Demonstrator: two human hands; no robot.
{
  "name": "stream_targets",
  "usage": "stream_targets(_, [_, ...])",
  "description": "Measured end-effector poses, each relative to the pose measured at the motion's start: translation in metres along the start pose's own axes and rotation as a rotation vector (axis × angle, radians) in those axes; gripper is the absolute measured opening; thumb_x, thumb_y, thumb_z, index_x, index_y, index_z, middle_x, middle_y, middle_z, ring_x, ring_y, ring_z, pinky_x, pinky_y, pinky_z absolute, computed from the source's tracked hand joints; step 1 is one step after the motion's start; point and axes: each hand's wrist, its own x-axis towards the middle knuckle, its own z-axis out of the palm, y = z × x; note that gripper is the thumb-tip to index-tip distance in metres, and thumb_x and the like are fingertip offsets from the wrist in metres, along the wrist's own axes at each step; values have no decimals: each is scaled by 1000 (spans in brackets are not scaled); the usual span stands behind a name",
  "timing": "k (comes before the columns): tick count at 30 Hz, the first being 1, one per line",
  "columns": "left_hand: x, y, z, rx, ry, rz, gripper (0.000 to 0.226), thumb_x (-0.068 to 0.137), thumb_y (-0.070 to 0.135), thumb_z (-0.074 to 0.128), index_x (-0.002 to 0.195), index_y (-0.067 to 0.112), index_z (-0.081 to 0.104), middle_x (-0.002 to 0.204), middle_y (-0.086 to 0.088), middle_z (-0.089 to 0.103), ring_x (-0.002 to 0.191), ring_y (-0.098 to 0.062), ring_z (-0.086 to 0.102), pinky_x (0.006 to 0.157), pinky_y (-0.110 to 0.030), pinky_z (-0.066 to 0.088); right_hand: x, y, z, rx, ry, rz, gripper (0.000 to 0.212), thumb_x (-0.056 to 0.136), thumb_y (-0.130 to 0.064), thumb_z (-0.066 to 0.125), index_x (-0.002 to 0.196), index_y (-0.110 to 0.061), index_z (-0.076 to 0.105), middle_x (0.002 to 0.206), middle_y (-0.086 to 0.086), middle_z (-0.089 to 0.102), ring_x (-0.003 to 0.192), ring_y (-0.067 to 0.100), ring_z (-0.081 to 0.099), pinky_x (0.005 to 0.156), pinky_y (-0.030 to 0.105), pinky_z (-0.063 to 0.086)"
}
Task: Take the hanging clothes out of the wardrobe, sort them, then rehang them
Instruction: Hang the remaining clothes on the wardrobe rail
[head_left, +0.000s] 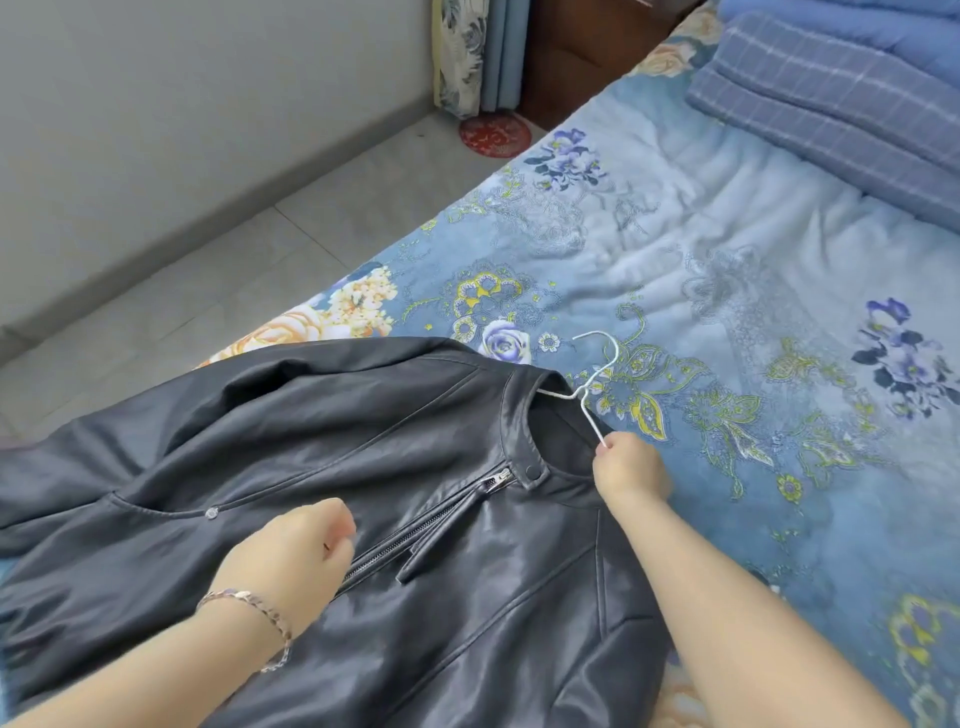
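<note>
The right hand pinches one wire arm of a white hanger between thumb and fingertips, just right of the collar of a dark leather jacket. The left hand is curled above the jacket's chest, beside the zip. Whether it grips the leather or only rests there closed, I cannot tell.

The jacket lies front-up along the near left edge of the bed, collar pointing far and right, with the hanger's hook flat on the floral sheet beyond it. Laying it flat likely frees both hands. One can work the wire at the neck opening while the other steadies the front. Whether the hanger is going in or coming out cannot be read from this.

The hanger's other arm is hidden inside the collar, so how far it sits in the shoulders is unknown. The jacket's hem and near sleeve are cut off by the lower edge. No wardrobe is in sight. Folded blue quilts sit at the far right, and tiled floor runs along the left.
</note>
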Motion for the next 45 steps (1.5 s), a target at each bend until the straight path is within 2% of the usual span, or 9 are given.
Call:
stream_targets(5, [10,5,-16,55,3,36,20,94,25,40,107,25,55,110,7,62,103,-18,58,87,-28,47,-7,19,-4,-67,-38,164,32,89,-22,49,115,-8,63,137,10,40,126,29,37,101,36,36])
stream_targets(8, [13,3,-23,49,24,31,20,93,24,40,106,25,55,106,6,62,99,-19,59,84,-27,47,0,14,-13,207,-189,183,17,85,-20,52,75,-8,59,98,12,60,94,31,54,77,31,44])
stream_targets(11, [7,0,-27,11,52,15,16,93,23,42,100,26,56,99,5,64,93,-19,59,81,-27,47,-4,8,-23,219,-158,28,41,87,-34,55,56,-12,38,64,6,48,71,27,48,59,30,33])
stream_targets(23, [-106,-19,-124,32,139,42,9,93,28,40,86,31,46,81,13,51,87,-14,53,78,-23,41,-171,-54,-115,329,150,-424,55,95,-35,48,51,-15,23,47,0,30,56,23,32,49,34,20])
stream_targets(27, [-173,-35,-183,30,233,-3,12,92,25,40,83,26,49,92,9,60,95,-18,59,82,-24,46,-259,-70,-166,355,24,-668,28,97,-38,43,73,-25,51,49,-9,50,61,16,46,56,24,32])
stream_targets(30, [-239,-52,-224,3,298,-45,13,93,24,39,85,27,49,92,7,59,94,-20,60,78,-25,45,-330,-86,-198,487,-178,-817,18,98,-31,44,107,-32,60,85,-20,64,86,5,58,75,8,38])
stream_targets(36, [-403,-108,-281,-140,459,-155,20,89,23,45,70,28,48,83,3,65,86,-24,63,75,-28,50,-493,-100,-253,582,-361,-990,29,92,0,41,69,-17,47,51,-9,39,55,12,35,59,24,34])
stream_targets(41, [-550,-158,-297,-238,605,-205,20,87,18,48,71,28,56,85,0,69,77,-24,64,62,-27,48,-642,-85,-278,627,-256,-1046,50,87,-33,55,50,-19,25,48,-5,26,48,14,24,56,32,21])
stream_targets(45, [-650,-187,-290,-258,693,-268,25,85,17,51,64,30,51,92,-2,69,90,-24,62,78,-29,50,-748,-66,-299,430,-110,-1107,61,96,-47,37,46,-15,22,48,0,30,46,17,29,53,32,24])
